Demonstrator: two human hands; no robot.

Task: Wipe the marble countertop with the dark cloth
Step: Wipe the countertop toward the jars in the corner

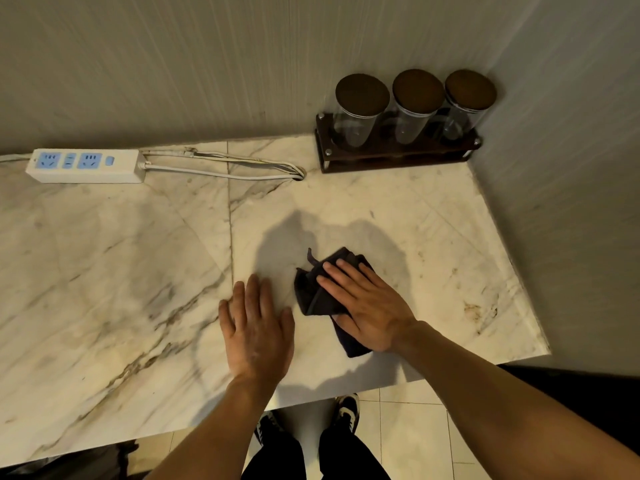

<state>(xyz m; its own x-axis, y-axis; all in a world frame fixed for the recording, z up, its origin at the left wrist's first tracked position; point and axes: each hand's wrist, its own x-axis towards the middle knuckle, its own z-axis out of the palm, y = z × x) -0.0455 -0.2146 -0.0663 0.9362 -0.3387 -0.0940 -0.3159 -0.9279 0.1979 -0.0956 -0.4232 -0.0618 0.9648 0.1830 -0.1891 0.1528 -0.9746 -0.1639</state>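
Note:
A crumpled dark cloth (pixel 311 294) lies on the white, brown-veined marble countertop (pixel 121 271), right of centre and near the front edge. My right hand (pixel 367 303) presses flat on top of the cloth, fingers spread and pointing up-left, covering its middle. Parts of the cloth stick out beyond the fingertips and below the palm. My left hand (pixel 256 327) rests flat and open on the bare marble just left of the cloth, not touching it.
A white power strip (pixel 86 166) with cables (pixel 225 166) lies at the back left, the cables running into a hole in the counter. A dark wooden rack (pixel 398 157) with three lidded glass jars (pixel 415 105) stands in the back right corner. Walls close the back and right. Brown stains (pixel 474 310) mark the right edge.

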